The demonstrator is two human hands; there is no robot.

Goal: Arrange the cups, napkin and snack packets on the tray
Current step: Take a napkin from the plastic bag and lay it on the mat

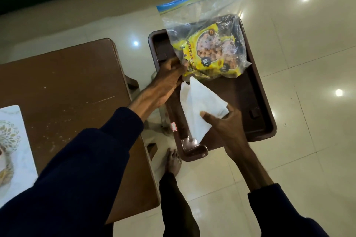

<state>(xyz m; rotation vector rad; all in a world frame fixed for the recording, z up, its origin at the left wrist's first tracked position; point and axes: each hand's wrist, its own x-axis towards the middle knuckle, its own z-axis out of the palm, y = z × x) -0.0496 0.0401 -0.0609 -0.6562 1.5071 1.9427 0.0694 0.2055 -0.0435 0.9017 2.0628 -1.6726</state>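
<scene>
Head view. A brown tray (258, 90) is seen from above over a tiled floor (308, 63), just right of a brown table (67, 82). The left hand (165, 82) reaches to the tray's left rim; its grip pinches the lower left corner of a clear zip bag (204, 31) that holds yellow snack packets (208, 52). The bag lies across the tray's far half, its blue zip edge past the far rim. The right hand (225, 125) pinches a white napkin (200, 109) between thumb and fingers; the folded napkin hangs over the tray's near-left part, its top point just below the bag. A patterned object (9, 140) sits on the table's left edge, cut by the frame. A bare foot (173, 161) stands on the floor beside the tray's near corner.
</scene>
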